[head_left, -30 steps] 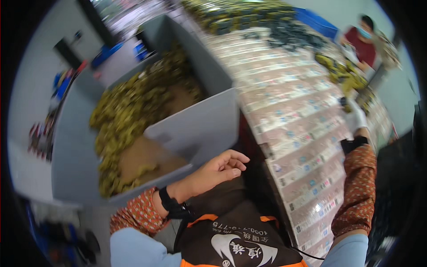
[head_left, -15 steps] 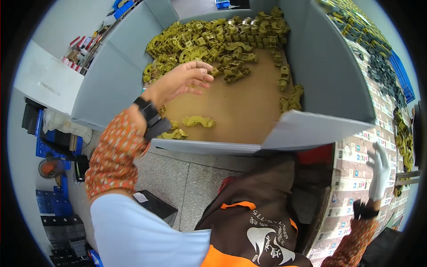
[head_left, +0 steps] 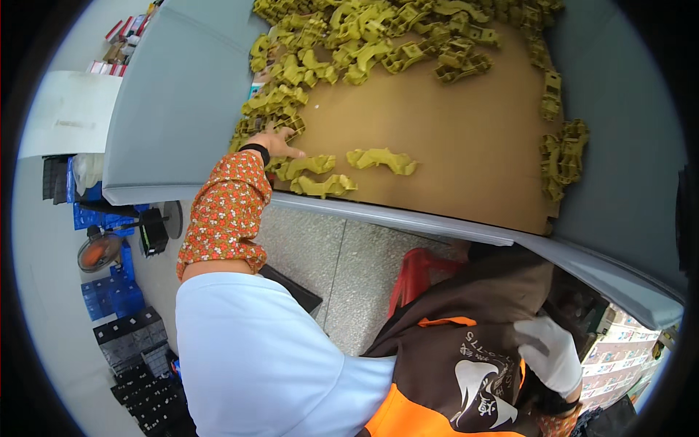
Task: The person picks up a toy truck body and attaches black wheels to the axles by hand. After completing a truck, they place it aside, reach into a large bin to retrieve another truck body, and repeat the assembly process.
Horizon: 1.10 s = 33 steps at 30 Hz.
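My bare left hand (head_left: 274, 143) reaches down to the left side of a large grey-walled box (head_left: 349, 210). Its fingers are spread at an olive-yellow curved plastic part (head_left: 291, 124), the thumb standing apart; no part is seen gripped. Just beside the hand lie more such parts: one curved part (head_left: 309, 166), another at the front edge (head_left: 324, 186) and a single piece (head_left: 382, 159) to their right. My right hand (head_left: 550, 357), in a white glove, hangs by my brown apron (head_left: 437, 357), loosely bent with nothing seen in it.
Olive-yellow parts pile up across the back of the box, and several line its right side (head_left: 564, 156). Brown board (head_left: 437, 124) forms the box floor. A red stool (head_left: 419, 273) stands below the front wall. Stacked dark and blue boxes (head_left: 135, 349) are at the left, near a fan (head_left: 98, 251).
My left hand has gone down and left onto the parts by the box's left side. My right hand has come from the right-hand table to my apron. The view has moved closer to the box.
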Each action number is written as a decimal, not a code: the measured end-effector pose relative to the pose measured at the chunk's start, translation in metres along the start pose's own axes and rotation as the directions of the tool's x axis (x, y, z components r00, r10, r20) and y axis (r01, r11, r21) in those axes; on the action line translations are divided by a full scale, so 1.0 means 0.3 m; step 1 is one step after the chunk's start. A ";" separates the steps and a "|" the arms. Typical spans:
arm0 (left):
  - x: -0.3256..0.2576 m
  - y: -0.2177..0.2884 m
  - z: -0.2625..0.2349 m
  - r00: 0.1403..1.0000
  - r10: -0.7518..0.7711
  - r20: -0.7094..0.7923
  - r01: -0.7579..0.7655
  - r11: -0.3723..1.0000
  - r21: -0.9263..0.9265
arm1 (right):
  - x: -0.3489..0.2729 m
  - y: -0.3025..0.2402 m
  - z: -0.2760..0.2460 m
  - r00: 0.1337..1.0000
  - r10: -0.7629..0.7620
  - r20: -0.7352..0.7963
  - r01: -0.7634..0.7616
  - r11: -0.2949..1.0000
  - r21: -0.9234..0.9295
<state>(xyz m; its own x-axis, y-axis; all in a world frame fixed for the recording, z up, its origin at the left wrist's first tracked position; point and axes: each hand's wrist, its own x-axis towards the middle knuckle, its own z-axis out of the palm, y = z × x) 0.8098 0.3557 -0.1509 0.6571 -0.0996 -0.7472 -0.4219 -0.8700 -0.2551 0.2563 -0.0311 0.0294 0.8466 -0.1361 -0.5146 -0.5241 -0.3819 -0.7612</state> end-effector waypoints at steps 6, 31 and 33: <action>0.040 -0.262 0.218 0.940 -0.097 -0.326 0.034 0.980 -0.194 | 0.476 -0.219 0.282 0.884 -0.445 0.144 0.465 0.866 -0.182; -0.299 0.241 0.164 0.889 0.451 -0.082 -0.224 0.272 -0.936 | 1.163 -0.222 0.492 0.986 -0.059 -0.155 -0.096 0.555 -0.826; -0.308 0.262 0.056 0.819 0.569 -0.074 -0.332 0.365 -0.870 | 1.159 -0.178 0.418 0.976 0.027 -0.214 -0.190 0.580 -0.792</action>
<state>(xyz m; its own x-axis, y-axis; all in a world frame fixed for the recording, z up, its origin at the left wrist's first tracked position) 0.7053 0.3047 -0.1121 0.3445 -0.6122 -0.7117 0.1716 -0.7042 0.6889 0.5670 0.0567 -0.1582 0.8324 -0.3389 -0.4384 -0.3910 -0.9199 -0.0313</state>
